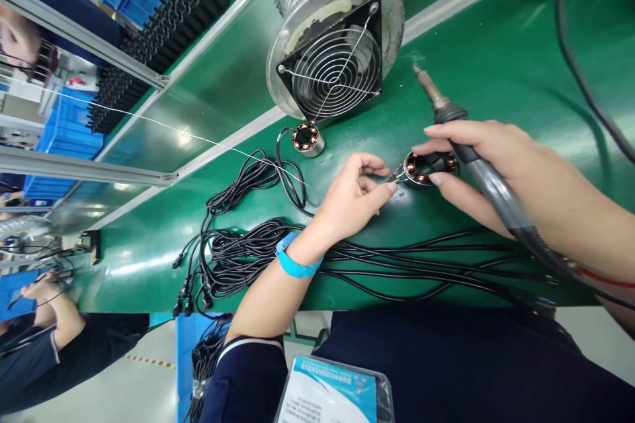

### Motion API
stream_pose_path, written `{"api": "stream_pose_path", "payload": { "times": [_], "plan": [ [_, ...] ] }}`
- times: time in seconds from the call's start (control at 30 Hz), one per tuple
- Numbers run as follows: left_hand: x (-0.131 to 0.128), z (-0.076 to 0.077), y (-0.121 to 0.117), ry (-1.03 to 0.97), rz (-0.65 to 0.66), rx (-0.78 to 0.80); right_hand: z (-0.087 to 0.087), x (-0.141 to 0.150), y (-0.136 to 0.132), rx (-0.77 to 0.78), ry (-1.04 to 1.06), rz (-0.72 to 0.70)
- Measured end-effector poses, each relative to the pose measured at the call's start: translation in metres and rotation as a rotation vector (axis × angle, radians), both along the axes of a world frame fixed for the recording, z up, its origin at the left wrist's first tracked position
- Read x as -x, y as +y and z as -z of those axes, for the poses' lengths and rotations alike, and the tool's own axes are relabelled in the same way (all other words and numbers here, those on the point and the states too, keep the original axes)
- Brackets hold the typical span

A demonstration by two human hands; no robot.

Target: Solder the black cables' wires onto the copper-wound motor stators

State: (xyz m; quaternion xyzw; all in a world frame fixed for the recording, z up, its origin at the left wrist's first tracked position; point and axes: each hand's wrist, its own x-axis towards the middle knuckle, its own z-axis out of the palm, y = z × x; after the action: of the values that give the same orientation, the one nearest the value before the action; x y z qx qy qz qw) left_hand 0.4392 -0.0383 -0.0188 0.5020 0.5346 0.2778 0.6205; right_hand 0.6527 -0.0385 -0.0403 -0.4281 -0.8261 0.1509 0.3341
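On the green bench [501, 73], inward of the near edge, the copper-wound ring [419, 178] lies left of the partly closed right hand [528, 162], which grips it and the soldering iron [489, 185], tip toward the far edge; the left hand [351, 199] pinches the ring's wires [399, 176].

Your right hand [533, 168] grips a soldering iron [489, 185] and touches 1 copper-wound stator [417, 173]; your left hand [353, 195] pinches its thin wires [399, 176]. A 2nd stator [312, 145] sits near the fan [333, 79].
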Motion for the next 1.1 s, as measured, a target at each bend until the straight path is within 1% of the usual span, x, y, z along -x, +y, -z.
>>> {"api": "stream_pose_path", "payload": {
  "times": [0.07,0.1,0.13,0.17,0.23,0.27,0.3,0.4,0.5,0.6,0.7,0.77,0.87,0.97,1.1],
  "plan": [
    [0.002,-0.005,0.004,-0.004,0.095,0.152,0.006,0.000,0.005,-0.010,-0.023,-0.043],
    [0.003,-0.007,0.006,-0.015,0.121,0.205,0.009,0.001,0.007,-0.015,-0.027,-0.056],
    [0.004,-0.009,0.008,-0.035,0.115,0.240,0.011,0.002,0.008,-0.019,-0.031,-0.068],
    [0.006,-0.011,0.009,-0.059,0.076,0.258,0.012,0.003,0.008,-0.025,-0.035,-0.075],
    [0.009,-0.011,0.012,-0.106,-0.044,0.268,0.013,0.005,0.006,-0.043,-0.037,-0.083],
    [0.010,-0.011,0.012,-0.126,-0.078,0.269,0.012,0.006,0.005,-0.043,-0.039,-0.090],
    [0.011,-0.010,0.012,-0.142,-0.084,0.267,0.012,0.006,0.003,-0.038,-0.039,-0.098],
    [0.010,-0.005,0.010,-0.165,-0.046,0.242,0.011,0.007,-0.001,-0.013,-0.030,-0.105],
    [0.002,-0.002,0.008,-0.159,-0.069,0.217,0.011,0.006,-0.003,-0.004,-0.023,-0.102],
    [-0.003,-0.004,0.007,-0.152,-0.097,0.219,0.009,0.007,-0.004,-0.026,-0.029,-0.102],
    [0.001,-0.009,0.008,-0.132,-0.041,0.257,0.007,0.007,-0.004,-0.070,-0.026,-0.085],
    [0.005,-0.012,0.008,-0.111,0.006,0.273,0.006,0.007,-0.004,-0.068,-0.026,-0.081],
    [0.007,-0.010,0.007,-0.082,0.002,0.250,0.004,0.007,-0.004,-0.065,-0.019,-0.097],
    [0.001,-0.005,0.004,-0.095,-0.035,0.218,0.002,0.009,-0.003,-0.119,-0.024,-0.114],
    [-0.004,-0.006,0.004,-0.169,0.012,0.258,0.000,0.012,-0.002,-0.091,-0.082,-0.095]
  ]
}}
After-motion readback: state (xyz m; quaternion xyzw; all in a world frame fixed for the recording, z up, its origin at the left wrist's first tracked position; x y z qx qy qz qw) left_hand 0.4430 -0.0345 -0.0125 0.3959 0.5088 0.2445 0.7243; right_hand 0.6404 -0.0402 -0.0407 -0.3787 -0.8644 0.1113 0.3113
